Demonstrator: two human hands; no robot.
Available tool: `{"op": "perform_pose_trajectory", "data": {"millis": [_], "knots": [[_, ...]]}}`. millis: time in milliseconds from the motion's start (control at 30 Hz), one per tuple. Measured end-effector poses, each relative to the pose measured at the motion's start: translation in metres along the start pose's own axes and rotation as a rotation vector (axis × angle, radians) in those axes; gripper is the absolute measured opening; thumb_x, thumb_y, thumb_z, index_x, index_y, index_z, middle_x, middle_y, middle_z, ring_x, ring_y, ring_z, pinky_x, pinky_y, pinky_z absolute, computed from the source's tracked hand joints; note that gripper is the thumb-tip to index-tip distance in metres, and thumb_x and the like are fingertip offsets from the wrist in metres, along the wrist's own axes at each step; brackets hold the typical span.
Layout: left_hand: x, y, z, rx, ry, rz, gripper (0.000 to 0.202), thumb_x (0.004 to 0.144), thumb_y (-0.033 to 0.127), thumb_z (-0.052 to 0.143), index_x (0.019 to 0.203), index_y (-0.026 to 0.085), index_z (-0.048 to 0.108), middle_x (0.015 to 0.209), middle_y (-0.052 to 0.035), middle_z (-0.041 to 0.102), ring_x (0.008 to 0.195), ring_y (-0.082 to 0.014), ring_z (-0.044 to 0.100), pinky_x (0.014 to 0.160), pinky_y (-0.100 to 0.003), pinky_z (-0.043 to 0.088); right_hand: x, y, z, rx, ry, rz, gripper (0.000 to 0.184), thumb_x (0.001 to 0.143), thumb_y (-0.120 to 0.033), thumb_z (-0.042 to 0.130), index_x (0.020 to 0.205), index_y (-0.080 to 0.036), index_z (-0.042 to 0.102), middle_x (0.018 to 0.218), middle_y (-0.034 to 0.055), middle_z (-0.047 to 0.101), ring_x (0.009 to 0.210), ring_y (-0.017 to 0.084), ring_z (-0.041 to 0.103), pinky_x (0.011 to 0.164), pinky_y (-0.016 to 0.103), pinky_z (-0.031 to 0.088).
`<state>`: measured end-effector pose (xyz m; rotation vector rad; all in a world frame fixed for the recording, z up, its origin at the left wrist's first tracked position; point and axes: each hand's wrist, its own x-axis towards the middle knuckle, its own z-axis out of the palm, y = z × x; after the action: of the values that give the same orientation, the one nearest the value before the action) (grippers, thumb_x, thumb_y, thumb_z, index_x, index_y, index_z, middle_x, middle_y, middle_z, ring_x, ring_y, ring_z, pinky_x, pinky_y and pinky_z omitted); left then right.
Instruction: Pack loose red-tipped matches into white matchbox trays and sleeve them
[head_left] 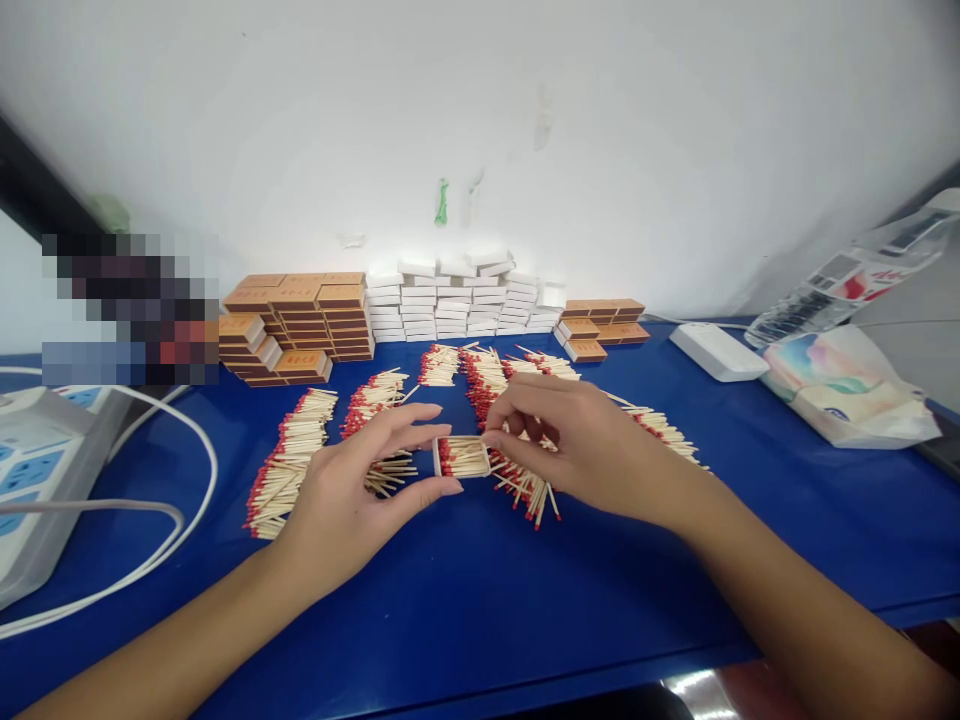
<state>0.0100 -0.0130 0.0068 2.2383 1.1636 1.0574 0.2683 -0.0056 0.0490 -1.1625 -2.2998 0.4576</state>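
A small white matchbox tray with red-headed matches lying in it is in the middle of the head view. Around its left part, my left hand has the thumb at the near side and fingers at the far side. My right hand is pinched at the tray's right end, thumb and index finger together; whatever lies between those fingertips is hidden. Beneath and beyond my right hand spreads a pile of loose matches. More matches lie in a row left of my left hand, partly covered by it.
Orange-brown matchboxes are stacked at the back left, white trays at back centre, and a few matchboxes right of them. A power strip with white cables lies left. A white device, tissue pack and plastic bottle stand right.
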Motion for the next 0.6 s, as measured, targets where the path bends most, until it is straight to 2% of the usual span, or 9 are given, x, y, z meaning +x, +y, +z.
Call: {"op": "perform_pose_trajectory", "data": {"millis": [100,200,267,333,433,600], "knots": [[-0.001,-0.001,0.000,-0.001,0.005,0.017,0.053,0.089,0.044,0.083,0.135,0.034,0.059,0.126,0.0027,0.080,0.123,-0.0216,0.074,0.114,-0.035,0.055,-0.004,0.028,-0.024,-0.083,0.089,0.064,0.017,0.101,-0.038,0.062,0.092,-0.024,0.069,0.080,0.0017,0.068,0.069,0.016,0.058,0.063,0.031,0.043],[-0.001,-0.002,-0.001,-0.008,-0.001,0.008,0.056,0.089,0.043,0.084,0.137,0.034,0.057,0.124,0.0029,0.081,0.124,-0.0218,0.073,0.115,-0.036,0.054,-0.015,0.076,-0.055,-0.236,0.108,0.254,0.027,0.098,-0.047,0.063,0.086,-0.024,0.070,0.076,0.0040,0.069,0.065,0.017,0.057,0.061,0.033,0.042],[-0.002,-0.002,-0.001,-0.003,-0.009,-0.001,0.057,0.088,0.043,0.085,0.136,0.034,0.057,0.122,0.0039,0.082,0.124,-0.0215,0.073,0.115,-0.035,0.054,-0.024,0.109,-0.072,-0.323,0.049,0.407,0.030,0.092,-0.051,0.068,0.080,-0.023,0.070,0.074,0.0065,0.070,0.065,0.019,0.059,0.061,0.035,0.042],[-0.002,-0.002,-0.001,0.004,-0.014,0.001,0.057,0.087,0.043,0.085,0.136,0.035,0.057,0.122,0.0045,0.081,0.124,-0.0211,0.074,0.115,-0.035,0.053,-0.031,0.133,-0.083,-0.306,-0.092,0.530,0.032,0.087,-0.053,0.072,0.080,-0.022,0.074,0.076,0.0079,0.073,0.067,0.021,0.062,0.061,0.035,0.043],[-0.002,-0.002,-0.001,-0.002,0.001,0.017,0.057,0.087,0.043,0.085,0.136,0.035,0.057,0.124,0.0047,0.081,0.124,-0.0205,0.073,0.116,-0.034,0.052,-0.036,0.146,-0.088,-0.268,-0.267,0.596,0.040,0.082,-0.061,0.073,0.082,-0.021,0.077,0.077,0.0076,0.074,0.067,0.020,0.062,0.060,0.034,0.042],[-0.003,-0.002,-0.001,0.013,0.004,0.035,0.058,0.087,0.042,0.086,0.137,0.034,0.057,0.122,0.0058,0.082,0.123,-0.0189,0.074,0.115,-0.031,0.052,-0.037,0.144,-0.083,-0.266,-0.290,0.634,0.056,0.078,-0.077,0.071,0.080,-0.021,0.076,0.075,0.0073,0.073,0.068,0.020,0.061,0.060,0.032,0.040]]}}
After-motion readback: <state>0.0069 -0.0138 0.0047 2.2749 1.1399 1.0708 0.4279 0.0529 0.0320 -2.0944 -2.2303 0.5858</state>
